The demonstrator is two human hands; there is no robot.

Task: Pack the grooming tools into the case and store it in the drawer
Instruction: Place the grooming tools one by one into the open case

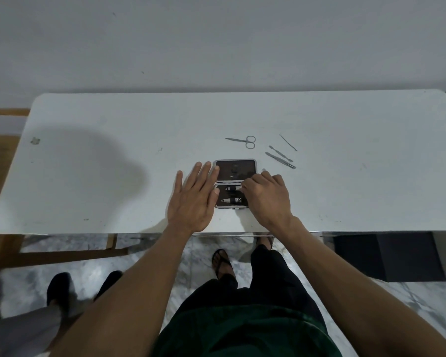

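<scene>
A small dark grooming case (235, 170) with a silver rim lies open on the white table (113, 163). Two nail clippers (231, 200) sit in its near half. My left hand (193, 199) lies flat beside the case, fingers spread, fingertips touching its left edge. My right hand (265, 197) covers the case's right side, its fingers pinched on a small metal tool at the upper clipper (232, 188). Loose on the table behind the case lie small scissors (245, 141), a thin pick (288, 142), a cuticle pusher (277, 150) and tweezers (281, 161).
The table's front edge runs just below my wrists. A wooden frame (62, 256) stands under the table at left and a dark box (386, 256) at right. Another person's dark shoes (59, 287) are on the marble floor at lower left. No drawer shows.
</scene>
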